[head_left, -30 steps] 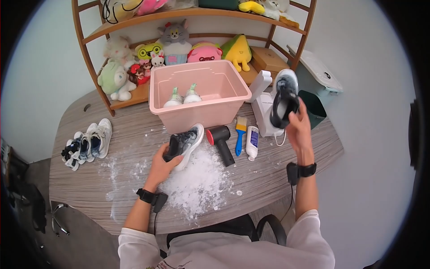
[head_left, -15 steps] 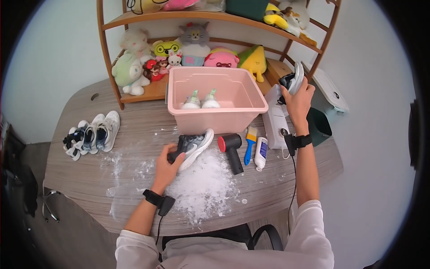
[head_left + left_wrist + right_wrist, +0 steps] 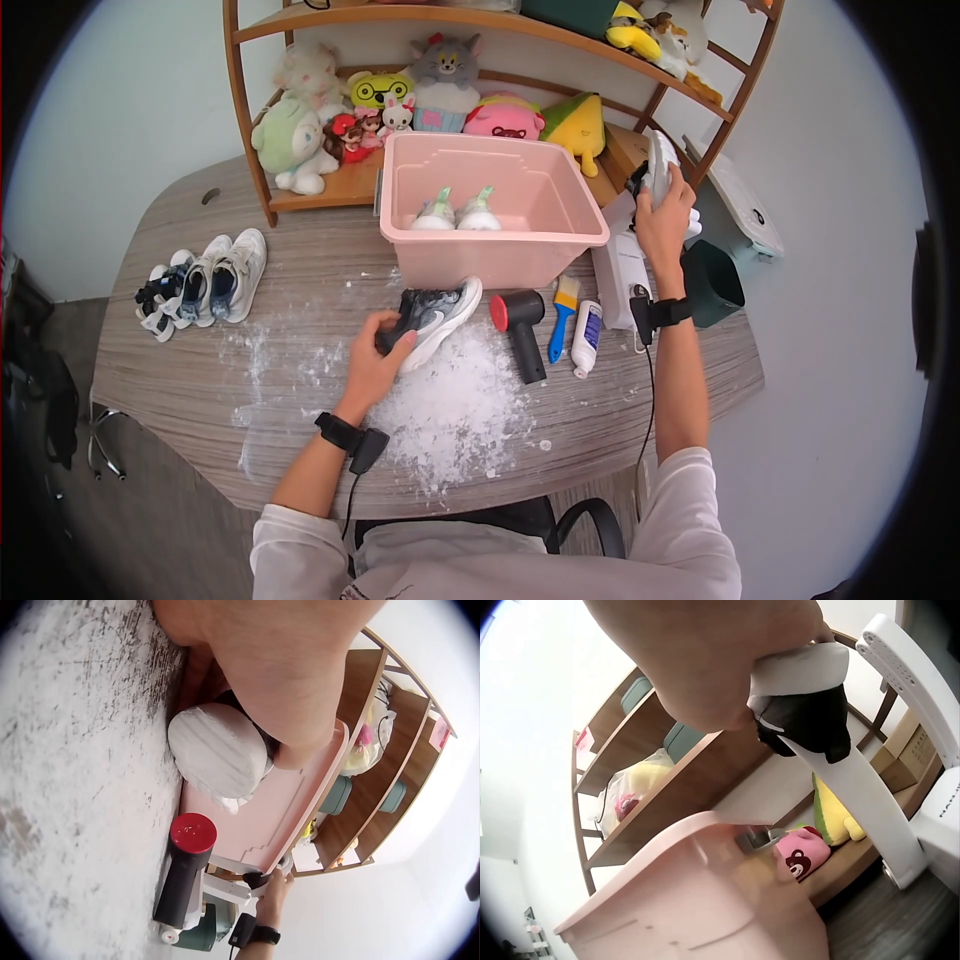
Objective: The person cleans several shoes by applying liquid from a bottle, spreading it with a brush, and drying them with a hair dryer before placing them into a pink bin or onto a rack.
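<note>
My left hand (image 3: 372, 368) grips the heel end of a black-and-white sneaker (image 3: 432, 316), its toe pointing away to the right, above a patch of white powder (image 3: 445, 420). In the left wrist view its pale sole (image 3: 217, 750) faces the camera. Up at the right, my right hand (image 3: 664, 228) holds the matching sneaker (image 3: 660, 165) by its white sole. The right wrist view shows that sneaker's black upper (image 3: 806, 724) turned downward, with its opening at the top of a white arm (image 3: 862, 795) of a white shoe dryer (image 3: 620, 275).
A pink bin (image 3: 495, 255) holding two white shoes (image 3: 478, 213) stands mid-table. Before it lie a black dryer (image 3: 522, 335) with a red end, a blue-handled brush (image 3: 562, 320) and a white bottle (image 3: 587, 340). Several shoes (image 3: 240, 275) line the left; a shelf (image 3: 340, 195) holds plush toys.
My right hand has turned its sneaker over, opening downward, and brought it to the dryer's arm. My left hand keeps its grip on the other sneaker. The head view has shifted a little.
</note>
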`<state>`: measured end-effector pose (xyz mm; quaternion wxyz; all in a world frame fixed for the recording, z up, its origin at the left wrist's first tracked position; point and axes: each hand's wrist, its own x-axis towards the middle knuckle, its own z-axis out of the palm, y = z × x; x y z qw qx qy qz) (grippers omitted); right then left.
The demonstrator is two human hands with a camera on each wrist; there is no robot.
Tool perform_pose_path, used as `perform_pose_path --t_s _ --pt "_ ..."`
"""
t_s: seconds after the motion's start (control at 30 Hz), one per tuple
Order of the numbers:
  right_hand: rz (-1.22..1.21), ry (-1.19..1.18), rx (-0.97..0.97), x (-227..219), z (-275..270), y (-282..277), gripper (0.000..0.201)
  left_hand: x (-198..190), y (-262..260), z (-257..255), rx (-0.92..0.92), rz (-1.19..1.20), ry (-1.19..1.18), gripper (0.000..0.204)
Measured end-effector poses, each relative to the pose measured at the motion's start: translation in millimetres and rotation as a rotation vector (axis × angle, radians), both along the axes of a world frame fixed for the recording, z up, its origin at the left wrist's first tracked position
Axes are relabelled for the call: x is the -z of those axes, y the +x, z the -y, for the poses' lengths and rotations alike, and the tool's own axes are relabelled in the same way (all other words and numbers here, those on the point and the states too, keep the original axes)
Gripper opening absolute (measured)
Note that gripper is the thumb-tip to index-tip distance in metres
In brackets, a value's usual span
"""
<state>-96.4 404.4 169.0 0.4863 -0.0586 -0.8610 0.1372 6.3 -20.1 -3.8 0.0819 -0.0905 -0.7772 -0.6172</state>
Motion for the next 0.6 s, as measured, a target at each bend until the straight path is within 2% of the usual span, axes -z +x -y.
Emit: perform_pose_path --t_s 0.07,0.2,0.27,0.37,0.5,0.6 --pt "-0.028 -0.063 -0.024 8 9 9 0.060 2 -1 0 0.000 0.002 0.008 0.046" --pt "-0.078 0.113 0.001 35 24 18 0.057 3 0 -1 -0.012 0.004 0.009 0.045" --pt "-0.122 0.176 0.042 56 23 13 0.058 -4 2 -4 -0.022 -0.015 0.021 0.038" --pt "-0.157 0.045 0.002 74 20 11 0.061 -9 3 -2 -0.015 0.043 0.015 0.033" --pt "-0.132 -0.005 0.017 89 20 18 0.063 -3 2 0 -0.021 0.086 -0.037 0.032" --pt "-0.086 -0.006 -0.049 100 25 42 0.062 1 0 1 -0.024 -0.006 -0.058 0.033"
